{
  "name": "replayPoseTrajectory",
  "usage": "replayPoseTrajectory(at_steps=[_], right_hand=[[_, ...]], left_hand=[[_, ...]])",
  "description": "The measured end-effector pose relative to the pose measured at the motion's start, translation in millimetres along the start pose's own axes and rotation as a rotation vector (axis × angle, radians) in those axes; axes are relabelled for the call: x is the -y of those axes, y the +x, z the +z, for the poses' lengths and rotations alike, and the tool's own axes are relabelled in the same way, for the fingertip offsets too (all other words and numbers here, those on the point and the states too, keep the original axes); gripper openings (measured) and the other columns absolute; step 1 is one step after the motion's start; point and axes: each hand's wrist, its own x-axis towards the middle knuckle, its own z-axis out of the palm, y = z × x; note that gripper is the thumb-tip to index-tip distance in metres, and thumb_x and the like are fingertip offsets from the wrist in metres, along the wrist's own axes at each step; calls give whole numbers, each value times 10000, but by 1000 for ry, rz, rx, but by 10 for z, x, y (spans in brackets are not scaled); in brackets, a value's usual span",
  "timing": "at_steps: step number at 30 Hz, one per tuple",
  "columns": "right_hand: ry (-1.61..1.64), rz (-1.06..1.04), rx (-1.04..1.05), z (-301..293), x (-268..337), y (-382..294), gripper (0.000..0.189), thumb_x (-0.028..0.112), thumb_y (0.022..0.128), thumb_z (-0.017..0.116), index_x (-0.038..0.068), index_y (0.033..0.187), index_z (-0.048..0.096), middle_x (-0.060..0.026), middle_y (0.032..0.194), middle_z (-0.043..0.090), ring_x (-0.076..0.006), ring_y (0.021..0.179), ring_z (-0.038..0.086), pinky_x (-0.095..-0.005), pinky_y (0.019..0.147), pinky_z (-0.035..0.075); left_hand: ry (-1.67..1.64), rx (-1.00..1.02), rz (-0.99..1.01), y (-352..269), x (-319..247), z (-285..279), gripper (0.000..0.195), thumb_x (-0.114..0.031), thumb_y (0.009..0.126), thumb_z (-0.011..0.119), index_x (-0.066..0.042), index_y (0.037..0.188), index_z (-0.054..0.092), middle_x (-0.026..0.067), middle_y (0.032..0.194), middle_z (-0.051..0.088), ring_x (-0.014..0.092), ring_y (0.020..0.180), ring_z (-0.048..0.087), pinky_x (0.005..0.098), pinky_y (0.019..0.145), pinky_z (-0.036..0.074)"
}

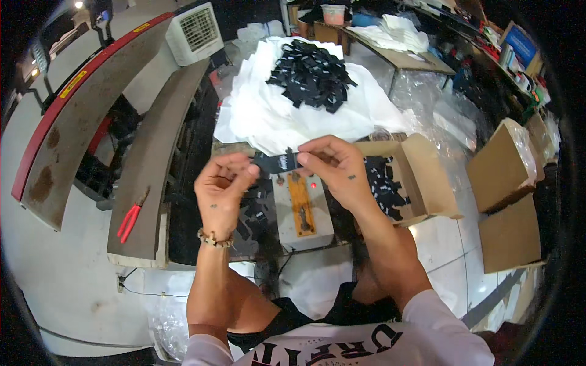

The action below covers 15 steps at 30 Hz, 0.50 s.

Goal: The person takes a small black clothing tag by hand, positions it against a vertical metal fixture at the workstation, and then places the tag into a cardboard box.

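Note:
A short black fabric strip with white lettering [277,163] is stretched level between my two hands. My left hand [225,183] pinches its left end between thumb and fingers, and my right hand [336,167] pinches the right end. Just below the strip stands a small white box-shaped device with a yellow plate [300,206] and a lit red lamp. More black strips [256,212] lie to the left of the device. An open cardboard box [432,183] on the right holds many black strips [384,185].
Beyond my hands, a large heap of black strips [311,75] rests on white sheeting [252,105]. Red-handled pliers [130,219] lie on a long board at left. Cardboard boxes [510,233] stand at right, and an air cooler [194,33] is at the back left.

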Motion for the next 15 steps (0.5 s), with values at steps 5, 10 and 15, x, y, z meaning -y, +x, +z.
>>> replayPoseTrajectory(at_steps=[5, 10, 15], right_hand=[[-111, -20, 97, -91, 55, 21, 171, 77, 897, 701, -15, 1039, 678, -76, 967, 704, -113, 851, 658, -258, 772, 546], [-746, -32, -24, -1320, -328, 495, 214, 201, 813, 753, 59, 973, 737, -102, 875, 725, -187, 793, 676, -326, 729, 526], [-1335, 369, 136, -2162, -937, 363, 291, 158, 726, 808, 58, 992, 742, -131, 956, 723, -274, 916, 680, -376, 823, 527]], left_hand=[[110, 80, 88, -87, -92, -147, 259, 83, 811, 708, -13, 1045, 653, -20, 858, 623, 62, 767, 551, 204, 724, 455], [-109, 173, 170, -3, -153, -485, 216, 35, 836, 649, -6, 1047, 627, 64, 984, 603, 144, 889, 600, 276, 857, 461], [-312, 296, 117, 26, -123, -592, 254, 44, 822, 626, 9, 1073, 611, 99, 970, 603, 169, 897, 624, 313, 771, 534]])
